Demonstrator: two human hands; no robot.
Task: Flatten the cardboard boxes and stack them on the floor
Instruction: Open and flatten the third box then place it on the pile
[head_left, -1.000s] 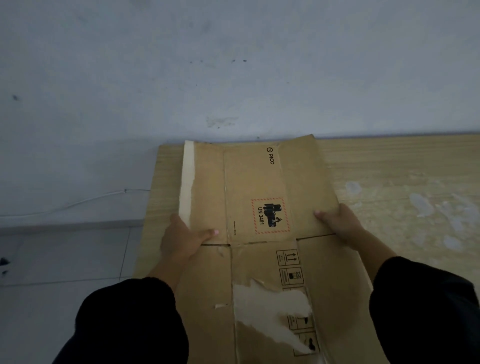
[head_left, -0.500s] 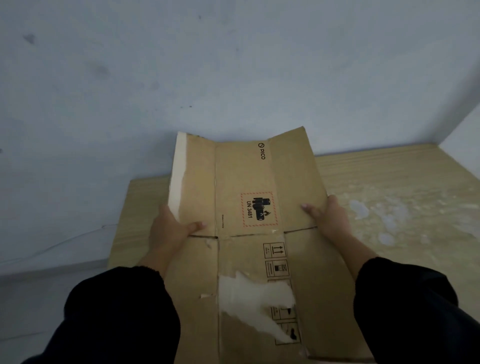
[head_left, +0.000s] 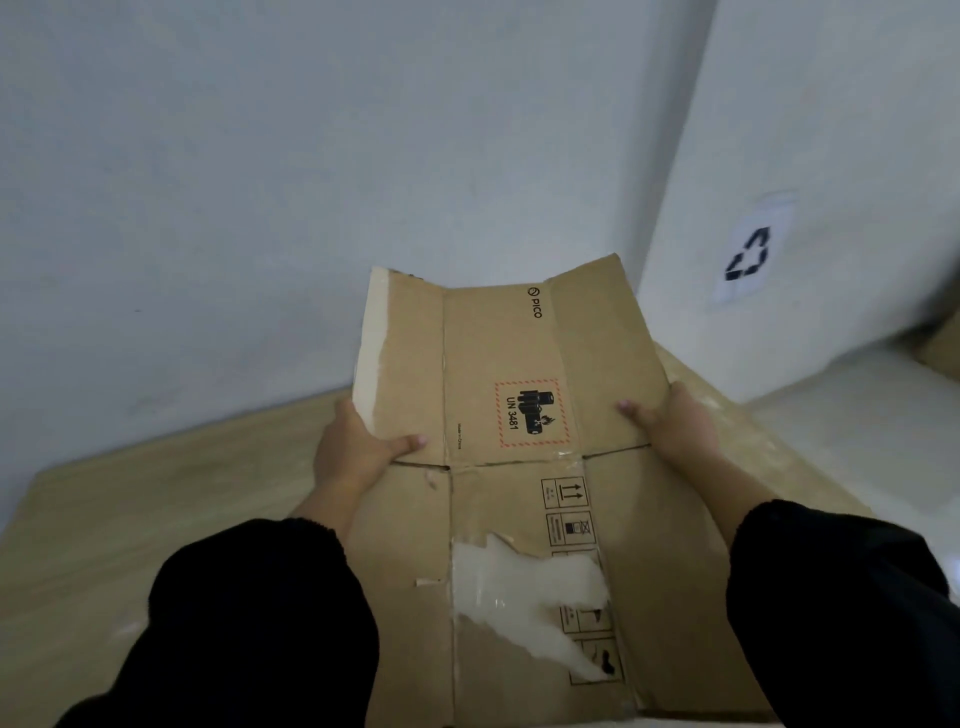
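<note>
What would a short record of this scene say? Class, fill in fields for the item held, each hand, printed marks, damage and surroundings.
Item: flattened cardboard box, far panels bent upward
Left hand: grips the box's left edge, thumb on top
Right hand: grips the box's right edge, thumb on top
Printed marks: UN 3481 label; PICO logo
Damage: torn white patch on the near panel
Underneath: wooden surface
On the wall: recycling symbol
</note>
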